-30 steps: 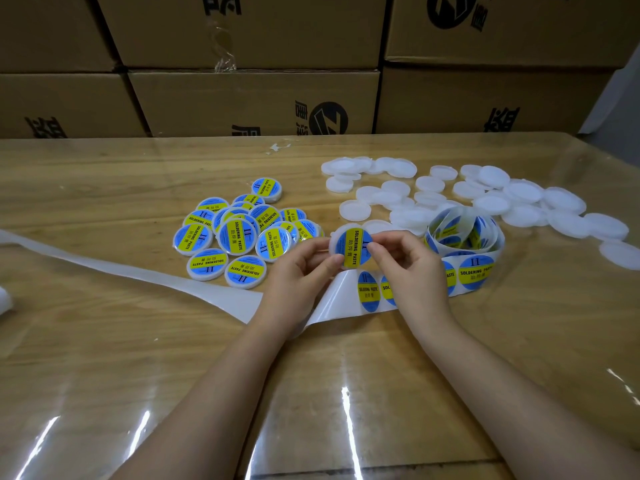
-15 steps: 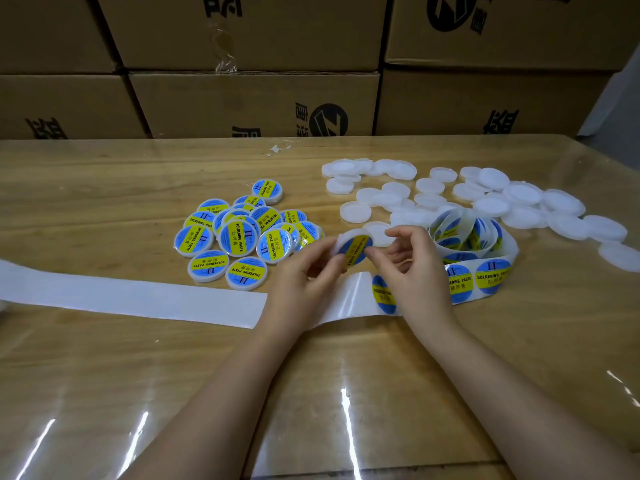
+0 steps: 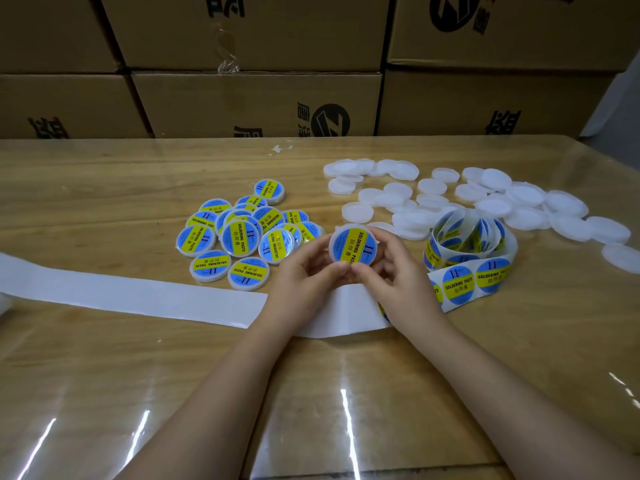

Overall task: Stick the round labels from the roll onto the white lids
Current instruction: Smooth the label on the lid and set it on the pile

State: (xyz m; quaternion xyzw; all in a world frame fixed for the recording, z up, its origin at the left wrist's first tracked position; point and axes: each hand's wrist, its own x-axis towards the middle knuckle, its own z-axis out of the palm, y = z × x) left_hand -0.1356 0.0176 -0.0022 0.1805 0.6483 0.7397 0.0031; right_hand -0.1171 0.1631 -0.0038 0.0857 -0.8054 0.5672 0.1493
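Observation:
Both hands hold one white lid [image 3: 353, 244] with a blue and yellow round label on it, tilted up towards me above the table. My left hand [image 3: 304, 275] grips its left rim and my right hand [image 3: 394, 275] grips its right rim, thumbs meeting at the lower edge. The label roll [image 3: 471, 244] sits loosely coiled just right of my right hand, with more labels on its strip. Plain white lids [image 3: 491, 202] lie scattered at the back right. Labelled lids [image 3: 242, 233] are heaped to the left of my hands.
The empty white backing strip [image 3: 131, 296] runs from under my hands to the table's left edge. Stacked cardboard boxes [image 3: 256, 102] stand along the far side of the wooden table [image 3: 104, 375], which has a clear plastic cover.
The labelled lid has been turned and lifted to face me squarely, with both hands now gripping its rim. The roll's loose end has shifted a little to the right.

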